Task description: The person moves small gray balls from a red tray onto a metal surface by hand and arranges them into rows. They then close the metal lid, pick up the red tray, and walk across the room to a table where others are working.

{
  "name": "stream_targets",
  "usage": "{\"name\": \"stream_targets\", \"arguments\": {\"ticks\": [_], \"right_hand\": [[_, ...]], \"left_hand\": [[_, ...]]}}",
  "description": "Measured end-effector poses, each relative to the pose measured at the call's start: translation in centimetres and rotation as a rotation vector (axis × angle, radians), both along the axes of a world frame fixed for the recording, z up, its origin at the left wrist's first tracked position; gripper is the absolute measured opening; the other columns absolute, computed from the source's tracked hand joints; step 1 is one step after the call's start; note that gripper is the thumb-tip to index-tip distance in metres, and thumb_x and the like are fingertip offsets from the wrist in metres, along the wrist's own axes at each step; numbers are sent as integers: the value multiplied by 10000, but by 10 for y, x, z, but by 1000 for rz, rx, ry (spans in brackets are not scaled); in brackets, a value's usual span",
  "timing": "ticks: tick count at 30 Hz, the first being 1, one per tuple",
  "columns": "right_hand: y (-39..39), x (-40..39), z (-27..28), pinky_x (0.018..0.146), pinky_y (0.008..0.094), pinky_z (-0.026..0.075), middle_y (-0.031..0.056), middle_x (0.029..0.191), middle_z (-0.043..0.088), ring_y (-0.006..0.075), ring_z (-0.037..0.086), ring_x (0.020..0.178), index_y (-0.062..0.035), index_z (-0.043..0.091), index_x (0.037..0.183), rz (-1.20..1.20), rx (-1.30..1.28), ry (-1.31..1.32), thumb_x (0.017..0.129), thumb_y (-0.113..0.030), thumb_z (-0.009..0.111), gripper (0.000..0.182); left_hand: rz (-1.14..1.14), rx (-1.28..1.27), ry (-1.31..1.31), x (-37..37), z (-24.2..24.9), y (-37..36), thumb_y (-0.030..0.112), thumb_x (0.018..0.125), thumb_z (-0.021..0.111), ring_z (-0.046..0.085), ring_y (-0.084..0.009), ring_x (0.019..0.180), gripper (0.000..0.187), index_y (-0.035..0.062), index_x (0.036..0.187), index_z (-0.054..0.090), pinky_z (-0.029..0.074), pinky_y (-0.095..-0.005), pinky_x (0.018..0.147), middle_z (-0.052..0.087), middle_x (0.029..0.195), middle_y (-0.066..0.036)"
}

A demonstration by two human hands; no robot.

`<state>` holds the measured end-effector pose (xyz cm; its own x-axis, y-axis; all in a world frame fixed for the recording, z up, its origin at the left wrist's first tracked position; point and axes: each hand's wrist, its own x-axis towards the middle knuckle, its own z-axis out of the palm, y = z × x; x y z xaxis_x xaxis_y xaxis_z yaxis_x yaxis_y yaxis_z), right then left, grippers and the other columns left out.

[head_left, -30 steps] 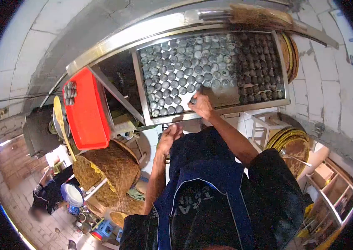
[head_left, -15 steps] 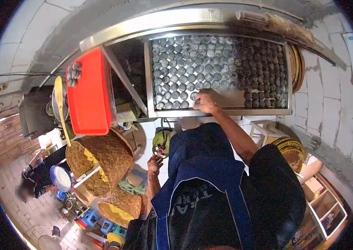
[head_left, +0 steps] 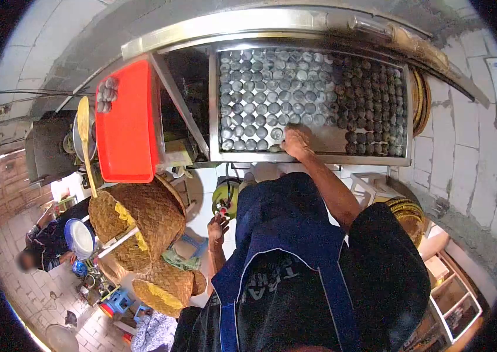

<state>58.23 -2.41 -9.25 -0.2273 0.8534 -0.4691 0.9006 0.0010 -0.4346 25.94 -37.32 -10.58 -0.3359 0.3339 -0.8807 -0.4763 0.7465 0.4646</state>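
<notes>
Many grey round dough pieces [head_left: 250, 130] sit in rows on a wide metal griddle tray [head_left: 313, 157]. My right hand [head_left: 296, 142] is over the tray's near edge, its fingers curled down. Beside its fingertips lies one grey piece [head_left: 275, 148]; whether the fingers grip another is hidden. Low on the left, my left hand [head_left: 218, 227] hangs by a green gas cylinder [head_left: 223, 199] with a hose and a red-marked fitting. Its palm faces up and the fingers are loosely apart, with nothing visible in them.
A red tray [head_left: 124, 126] with several grey pieces stands left of the griddle. Below it are woven baskets [head_left: 155, 217] and a long wooden paddle [head_left: 84, 138]. Another person [head_left: 46, 234] is at far left. Yellow-rimmed round trays [head_left: 404, 214] lie at right.
My right hand has shifted slightly right, and a grey piece now shows at the end of the front row. The view has moved a little; patterned cloth appears at lower left.
</notes>
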Motion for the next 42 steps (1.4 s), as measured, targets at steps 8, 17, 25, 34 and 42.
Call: {"name": "stream_targets", "arguments": {"ticks": [8,17,25,34,42], "right_hand": [[7,-9,-9,790,490,495,200,952,674,404,641,927,-89,630,1101,13,129,139,807,-286,710,363],[11,2,-23,752,454,493,178,885,682,350,655,850,-47,688,840,329,-64,476,807,-283,674,239],[-4,22,-58,747,476,475,169,902,657,376,619,842,-35,663,870,394,304,-48,891,-282,585,260],[-5,-22,17,814,500,479,293,1006,643,457,602,993,54,606,1066,87,145,180,688,-291,814,553],[2,-10,-56,670,504,455,276,734,622,481,577,698,64,625,775,60,275,358,625,-290,847,444]], "left_hand": [[-70,-39,16,2,1,0,544,900,587,652,-222,881,564,47,1167,578,513,-368,711,652,989,-76],[-33,-29,14,3,5,-6,527,880,628,648,-210,862,536,66,1146,570,515,-347,696,658,1002,-78],[-434,356,284,-15,-90,-75,413,938,499,632,-226,893,382,129,1178,586,524,-381,721,659,1059,-59],[127,147,281,15,-42,-16,397,918,626,428,-122,418,359,108,710,579,312,-264,365,475,537,7],[75,-78,243,30,-7,-12,375,908,533,500,-144,585,323,79,1016,604,357,-281,411,550,754,-36]]}}
